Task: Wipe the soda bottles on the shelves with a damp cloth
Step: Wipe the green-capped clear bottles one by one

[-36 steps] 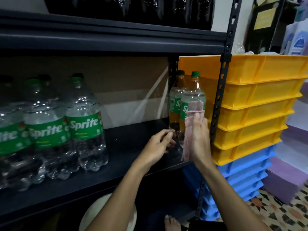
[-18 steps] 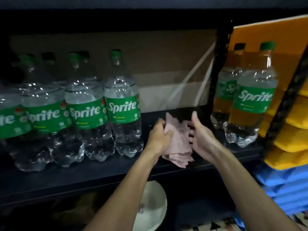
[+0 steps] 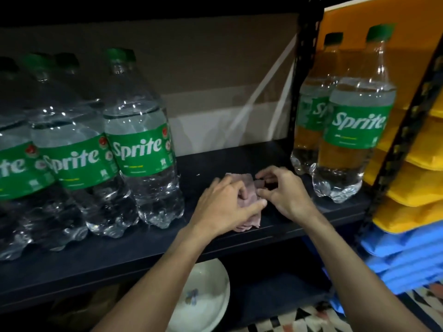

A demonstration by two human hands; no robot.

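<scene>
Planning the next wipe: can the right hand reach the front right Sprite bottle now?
Probably yes: right hand sits just left of the front right Sprite bottle, bare shelf between them, though it pinches the pink cloth.

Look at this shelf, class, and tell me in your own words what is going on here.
A person is handling a pink cloth on the dark shelf. The left hand grips the cloth from above; the right hand pinches its edge with curled fingers. A cluster of Sprite bottles stands to the left, a pair of Sprite bottles to the right. Neither hand touches a bottle at this moment.
</scene>
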